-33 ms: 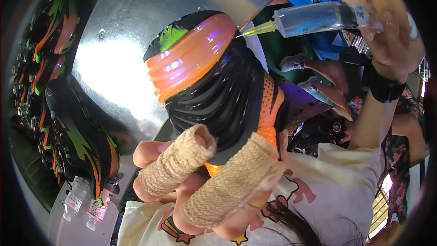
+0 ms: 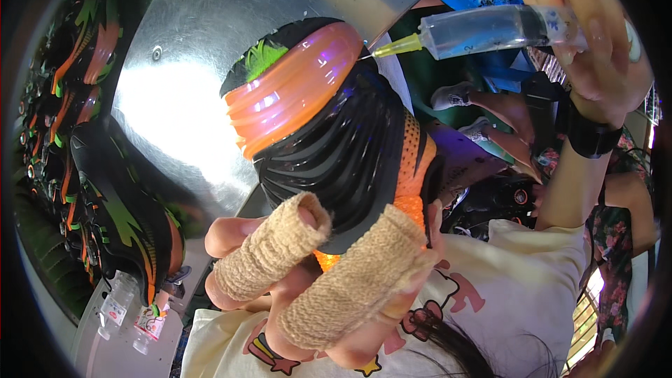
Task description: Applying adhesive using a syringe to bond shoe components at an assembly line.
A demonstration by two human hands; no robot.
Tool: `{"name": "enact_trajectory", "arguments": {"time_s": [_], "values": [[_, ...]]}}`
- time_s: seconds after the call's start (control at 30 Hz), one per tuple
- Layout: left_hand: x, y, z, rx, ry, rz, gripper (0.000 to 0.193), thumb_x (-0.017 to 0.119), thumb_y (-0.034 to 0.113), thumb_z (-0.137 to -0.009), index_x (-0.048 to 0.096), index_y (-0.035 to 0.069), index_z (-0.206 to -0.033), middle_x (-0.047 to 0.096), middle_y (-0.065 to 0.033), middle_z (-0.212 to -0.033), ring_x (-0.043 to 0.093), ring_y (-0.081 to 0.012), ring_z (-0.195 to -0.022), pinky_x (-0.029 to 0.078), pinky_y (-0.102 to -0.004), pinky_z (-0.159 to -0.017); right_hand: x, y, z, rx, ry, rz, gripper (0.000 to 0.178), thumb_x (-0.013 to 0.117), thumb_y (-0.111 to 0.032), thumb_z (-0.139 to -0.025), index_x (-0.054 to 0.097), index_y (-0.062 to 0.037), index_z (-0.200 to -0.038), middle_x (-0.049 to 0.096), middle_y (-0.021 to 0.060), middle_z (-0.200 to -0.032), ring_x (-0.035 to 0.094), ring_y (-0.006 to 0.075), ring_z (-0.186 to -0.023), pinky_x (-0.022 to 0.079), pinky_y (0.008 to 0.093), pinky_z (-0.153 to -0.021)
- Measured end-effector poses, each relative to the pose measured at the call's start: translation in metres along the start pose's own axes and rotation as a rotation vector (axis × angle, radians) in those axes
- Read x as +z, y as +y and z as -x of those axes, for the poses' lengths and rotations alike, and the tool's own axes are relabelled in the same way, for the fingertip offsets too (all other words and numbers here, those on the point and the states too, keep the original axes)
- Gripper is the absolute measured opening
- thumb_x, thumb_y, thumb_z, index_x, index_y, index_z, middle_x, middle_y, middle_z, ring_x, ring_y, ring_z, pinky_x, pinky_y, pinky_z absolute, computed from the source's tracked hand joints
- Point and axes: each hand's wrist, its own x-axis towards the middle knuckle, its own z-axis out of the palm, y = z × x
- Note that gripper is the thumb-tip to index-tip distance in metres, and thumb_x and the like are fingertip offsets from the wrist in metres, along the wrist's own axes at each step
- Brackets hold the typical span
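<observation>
My left hand (image 2: 308,301) is wrapped round a sports shoe (image 2: 329,150) from below. Beige woven sleeves cover two of its fingers. The shoe has a glossy ribbed black part, a shiny orange band, a green patch and an orange mesh upper. In my right hand (image 2: 602,49), at the upper right, is a clear syringe (image 2: 483,30) with a yellow needle hub (image 2: 399,45). Its thin needle reaches the shoe at the seam where orange meets black. Liquid shows inside the barrel, though how much I cannot tell.
A shiny metal tabletop (image 2: 196,28) lies behind the shoe, with a bright glare. Several similar black, orange and green shoes (image 2: 133,231) are lined up at left. Clear plastic bottles (image 2: 119,304) stand lower left. Another person's legs (image 2: 507,108) show at right.
</observation>
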Motion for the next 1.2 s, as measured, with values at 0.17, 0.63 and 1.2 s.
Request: {"name": "enact_trajectory", "arguments": {"time_s": [0.17,0.63,1.2], "values": [[0.017,0.0,0.01,-0.009,0.197,0.016,0.049,0.077,0.019,-0.065,0.054,0.025,-0.107,0.049,-0.0139,-0.111,0.057,-0.0431,-0.094,0.047,-0.0486,-0.078,0.013,-0.005,0.002,-0.003,-0.009,0.0,0.029,0.037,-0.012,-0.099,0.043,-0.0081,-0.071,0.05,0.0171,-0.103,0.047,0.025,-0.092,0.04,0.0317,-0.084],[0.014,0.005,0.008,-0.024,0.134,0.062,0.065,0.083,0.035,-0.064,0.053,0.018,-0.12,0.06,-0.0018,-0.107,0.06,-0.0327,-0.107,0.037,-0.041,-0.096,0.096,-0.006,-0.046,-0.084,0.095,0.595,0.071,0.007,-0.043,-0.106,0.049,-0.0012,-0.068,0.063,0.0162,-0.095,0.049,0.0163,-0.077,0.038,0.0267,-0.077],[0.066,0.028,-0.004,-0.262,0.299,0.061,0.025,0.06,0.027,-0.086,0.067,0.021,-0.108,0.062,0.0074,-0.122,0.056,-0.0097,-0.115,0.044,-0.0287,-0.093,0.174,-0.082,-0.068,0.014,-0.014,0.736,0.07,0.02,-0.047,-0.105,0.05,-0.0005,-0.062,0.062,0.018,-0.096,0.05,0.0155,-0.069,0.043,0.0292,-0.07]]}}
